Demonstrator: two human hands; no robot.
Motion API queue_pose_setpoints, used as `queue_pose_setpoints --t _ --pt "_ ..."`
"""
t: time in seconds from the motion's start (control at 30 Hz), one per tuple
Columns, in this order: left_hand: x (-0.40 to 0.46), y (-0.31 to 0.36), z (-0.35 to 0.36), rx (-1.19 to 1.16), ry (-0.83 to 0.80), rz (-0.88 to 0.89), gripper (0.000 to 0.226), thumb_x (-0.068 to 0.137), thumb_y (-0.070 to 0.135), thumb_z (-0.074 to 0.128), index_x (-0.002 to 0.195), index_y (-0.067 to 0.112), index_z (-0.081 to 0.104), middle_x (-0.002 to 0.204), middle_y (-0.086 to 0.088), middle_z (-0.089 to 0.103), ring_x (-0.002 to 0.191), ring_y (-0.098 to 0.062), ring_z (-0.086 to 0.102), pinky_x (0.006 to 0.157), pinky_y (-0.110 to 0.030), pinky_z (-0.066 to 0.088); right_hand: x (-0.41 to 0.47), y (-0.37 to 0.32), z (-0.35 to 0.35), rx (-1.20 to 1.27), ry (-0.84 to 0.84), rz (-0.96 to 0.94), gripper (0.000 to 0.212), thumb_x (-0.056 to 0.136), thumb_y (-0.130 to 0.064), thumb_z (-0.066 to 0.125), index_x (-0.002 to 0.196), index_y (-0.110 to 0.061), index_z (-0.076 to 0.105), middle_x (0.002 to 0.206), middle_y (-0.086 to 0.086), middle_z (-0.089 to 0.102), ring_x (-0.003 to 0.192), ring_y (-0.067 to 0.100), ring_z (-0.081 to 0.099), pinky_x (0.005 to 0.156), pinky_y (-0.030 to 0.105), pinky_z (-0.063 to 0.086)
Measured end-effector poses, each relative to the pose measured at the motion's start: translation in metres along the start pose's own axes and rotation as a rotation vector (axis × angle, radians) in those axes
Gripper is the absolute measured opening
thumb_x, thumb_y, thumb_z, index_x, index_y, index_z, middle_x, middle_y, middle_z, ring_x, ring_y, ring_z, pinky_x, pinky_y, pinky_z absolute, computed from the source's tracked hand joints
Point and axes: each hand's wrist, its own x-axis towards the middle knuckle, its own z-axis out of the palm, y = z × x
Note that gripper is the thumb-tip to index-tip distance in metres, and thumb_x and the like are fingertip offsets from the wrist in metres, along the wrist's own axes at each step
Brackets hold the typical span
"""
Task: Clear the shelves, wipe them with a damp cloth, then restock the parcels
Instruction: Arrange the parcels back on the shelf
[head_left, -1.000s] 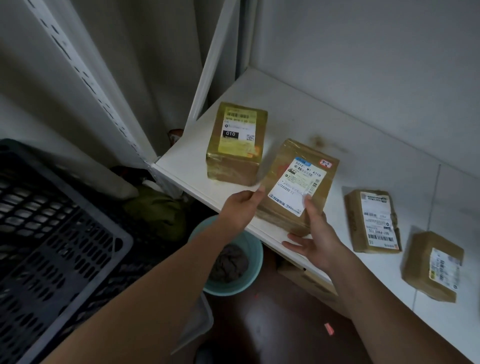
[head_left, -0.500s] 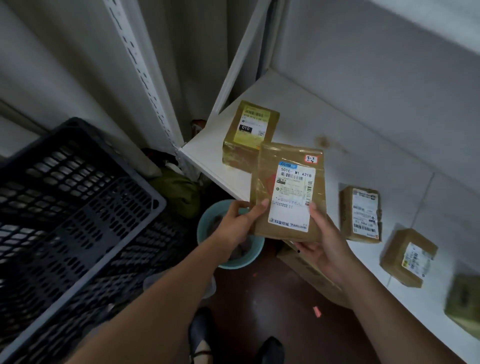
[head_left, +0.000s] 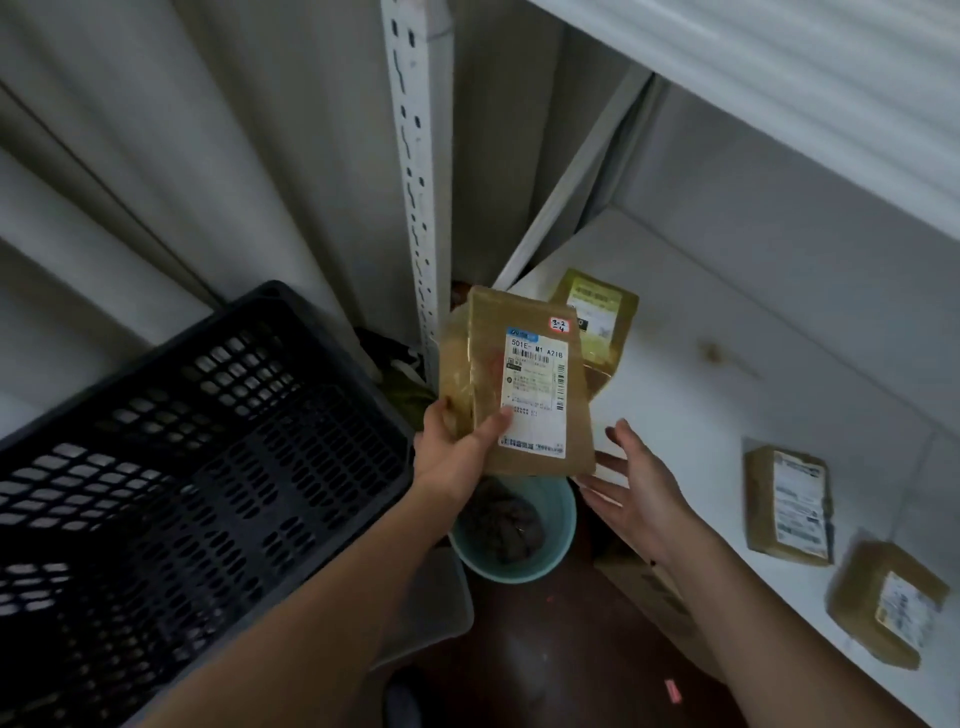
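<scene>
My left hand (head_left: 457, 457) grips a brown taped parcel (head_left: 519, 382) with a white label by its lower left corner, holding it in the air off the shelf's left end. Just right of the parcel, my right hand (head_left: 636, 493) is open with spread fingers and is not gripping it. Three more brown parcels lie on the white shelf (head_left: 691, 395): one (head_left: 605, 317) behind the held parcel, one (head_left: 789, 504) at the right, one (head_left: 888, 605) near the right edge. A teal bucket (head_left: 558, 519) with a dark cloth (head_left: 501, 519) in it stands on the floor below.
A black perforated crate (head_left: 182, 467) fills the lower left. A white slotted shelf upright (head_left: 415, 171) rises behind the held parcel. An upper shelf (head_left: 805, 78) overhangs at top right. A cardboard box (head_left: 654, 587) sits under the shelf on the dark red floor.
The parcel was lifted off the shelf and carried left toward the crate. My right hand has let go of it and opened; only my left hand holds it now.
</scene>
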Motion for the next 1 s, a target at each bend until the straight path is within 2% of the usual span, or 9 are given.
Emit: queue_pose_setpoints --t 0.13,0.27,0.47,0.7,0.87,1.0 --pt "0.014 0.019 -0.019 0.162 0.129 0.051 0.101 0.067 0.062 0.074 0.15 0.031 0.025 0.143 -0.005 0.032 0.134 -0.027 0.033 0.112 -0.044 0.032 0.016 -0.006 0.014 0.002 0.108 0.01 0.045 0.1 -0.04 0.047 0.141 -0.02 0.043 0.137 0.01 0.05 0.113 0.03 0.059 0.099 0.045 0.05" --pt "0.029 0.029 -0.018 0.264 0.202 0.075 0.091 0.075 0.058 0.07 0.149 0.026 0.028 0.145 -0.009 0.03 0.136 -0.03 0.024 0.108 -0.044 0.03 0.029 -0.013 0.017 0.0 0.166 0.017 0.044 0.1 -0.035 0.05 0.141 -0.02 0.042 0.137 0.011 0.048 0.114 0.03 0.058 0.095 0.043 0.052" --pt "0.052 0.034 0.0 0.396 0.266 0.023 0.077 0.076 0.059 0.067 0.138 0.023 0.038 0.14 -0.012 0.03 0.131 -0.035 0.024 0.106 -0.051 0.035 0.067 -0.031 0.014 -0.014 0.243 0.013 0.055 0.098 -0.037 0.055 0.148 -0.028 0.034 0.147 0.009 0.041 0.119 0.031 0.054 0.095 0.042 0.052" --pt "0.055 0.023 0.011 0.622 0.334 0.043 0.084 0.078 0.065 0.058 0.146 0.027 0.027 0.14 -0.013 0.03 0.13 -0.038 0.025 0.109 -0.052 0.024 0.104 -0.049 0.023 -0.038 0.212 0.021 0.069 0.093 -0.05 0.057 0.151 -0.038 0.021 0.152 0.009 0.034 0.126 0.035 0.047 0.098 0.046 0.05" --pt "0.059 0.027 0.012 0.64 0.32 0.013 0.08 0.077 0.066 0.058 0.142 0.026 0.033 0.138 -0.013 0.031 0.13 -0.038 0.025 0.107 -0.052 0.022 0.116 -0.049 0.026 -0.052 0.196 0.03 0.061 0.093 -0.055 0.053 0.147 -0.035 0.032 0.149 0.009 0.034 0.126 0.036 0.043 0.1 0.05 0.048" --pt "0.056 0.028 0.013 0.692 0.246 0.029 0.082 0.078 0.066 0.056 0.146 0.028 0.03 0.139 -0.013 0.031 0.131 -0.037 0.025 0.108 -0.051 0.022 0.125 -0.047 0.017 0.004 0.288 0.029 0.057 0.093 -0.053 0.054 0.142 -0.031 0.036 0.141 0.008 0.04 0.123 0.034 0.044 0.099 0.051 0.047"
